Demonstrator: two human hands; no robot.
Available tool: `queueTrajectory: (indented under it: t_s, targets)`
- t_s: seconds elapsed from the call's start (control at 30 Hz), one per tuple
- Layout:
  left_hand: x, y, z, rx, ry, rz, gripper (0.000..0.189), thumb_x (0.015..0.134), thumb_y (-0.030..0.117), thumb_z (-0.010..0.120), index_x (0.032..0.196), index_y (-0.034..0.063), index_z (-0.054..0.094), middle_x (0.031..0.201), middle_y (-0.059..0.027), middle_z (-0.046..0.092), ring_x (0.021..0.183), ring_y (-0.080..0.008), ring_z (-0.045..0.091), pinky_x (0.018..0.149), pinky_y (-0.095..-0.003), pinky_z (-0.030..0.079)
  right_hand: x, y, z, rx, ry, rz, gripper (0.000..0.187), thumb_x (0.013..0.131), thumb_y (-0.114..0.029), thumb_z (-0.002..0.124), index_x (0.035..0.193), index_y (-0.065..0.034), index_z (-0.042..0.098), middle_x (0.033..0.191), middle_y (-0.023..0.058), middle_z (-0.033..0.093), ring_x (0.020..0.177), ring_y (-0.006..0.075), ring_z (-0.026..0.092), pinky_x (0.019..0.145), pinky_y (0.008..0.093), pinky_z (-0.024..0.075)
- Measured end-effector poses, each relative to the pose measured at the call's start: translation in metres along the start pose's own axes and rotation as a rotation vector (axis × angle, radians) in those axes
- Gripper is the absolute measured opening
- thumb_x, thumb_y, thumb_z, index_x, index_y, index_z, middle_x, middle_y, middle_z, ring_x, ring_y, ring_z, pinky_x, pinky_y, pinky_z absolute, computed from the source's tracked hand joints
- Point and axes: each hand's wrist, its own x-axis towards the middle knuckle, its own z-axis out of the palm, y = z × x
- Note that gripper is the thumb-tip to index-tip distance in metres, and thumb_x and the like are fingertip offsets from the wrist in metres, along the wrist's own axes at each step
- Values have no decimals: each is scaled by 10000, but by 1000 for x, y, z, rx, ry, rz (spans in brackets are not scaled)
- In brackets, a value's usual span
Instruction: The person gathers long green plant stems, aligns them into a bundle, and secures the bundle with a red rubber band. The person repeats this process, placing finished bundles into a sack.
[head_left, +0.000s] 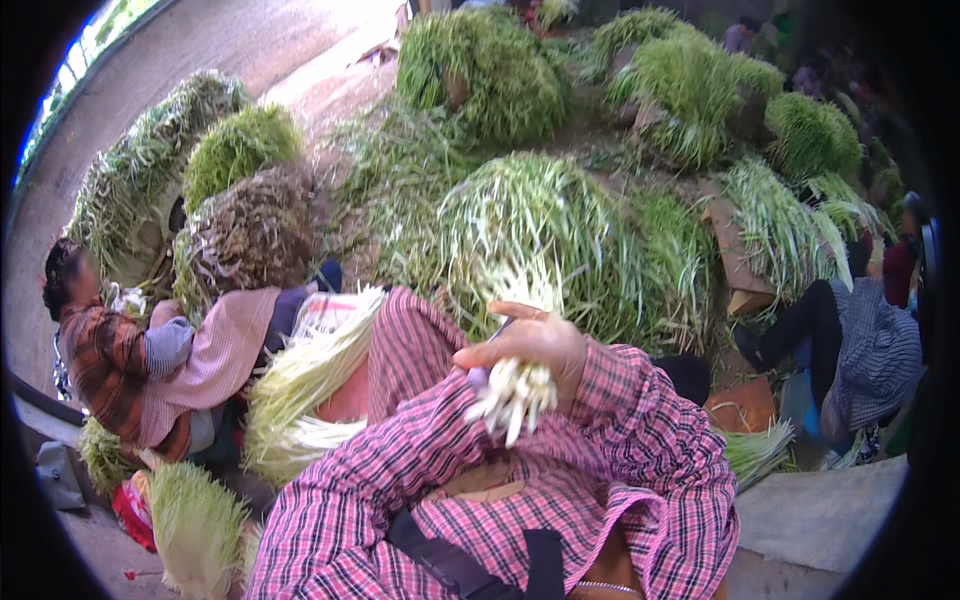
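My right hand (544, 349) is in front of my chest, palm side down over a bundle of pale-stemmed green leafy stalks (517, 397). The white stem ends point towards me below the hand; blurred stalks fan out beyond it. Thumb and forefinger stand apart, with a small dark item between them that I cannot identify. A small purplish thing shows beside the stems. My left sleeve (405, 442) reaches in to the bundle, but the left hand is hidden. Past my knee lies a large heap of long green stalks (532, 210). Trimmed pale stalks (315, 375) lie left of my knee.
A person in a checked shirt (112, 352) sits at the left, beside a brownish heap (247, 225). Another person (870, 352) sits at the right. More green heaps (480, 75) stand farther back. An upright bundle (195, 525) is at lower left.
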Motion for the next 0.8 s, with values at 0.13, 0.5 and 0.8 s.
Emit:
queueTrajectory:
  t_s: [0.13, 0.5, 0.8]
  targets:
    - [-16, -9, 41, 563, 159, -43, 462, 950, 213, 540, 1354, 14, 437, 1240, -179, 567, 1160, -310, 542, 988, -436, 444, -3, 1, -44, 1049, 313, 377, 270, 885, -112, 663, 1095, 38, 584, 1006, 126, 656, 840, 125, 614, 728, 260, 532]
    - [-10, 17, 129, 1823, 133, 596, 476, 989, 131, 424, 1415, -60, 329, 1390, -185, 458, 1311, -245, 417, 1113, -360, 277, 14, 30, -12, 411, 3, 431, 321, 840, 10, 642, 1149, -56, 588, 870, 37, 628, 752, 120, 609, 681, 281, 519]
    - [-15, 12, 114, 1719, 155, 691, 326, 920, -27, 431, 1222, -67, 545, 1211, -173, 609, 1147, -240, 567, 1015, -346, 417, -5, 55, 2, 1102, 161, 308, 349, 853, 48, 617, 1194, 20, 547, 1060, 168, 652, 973, 279, 649, 849, 411, 557]
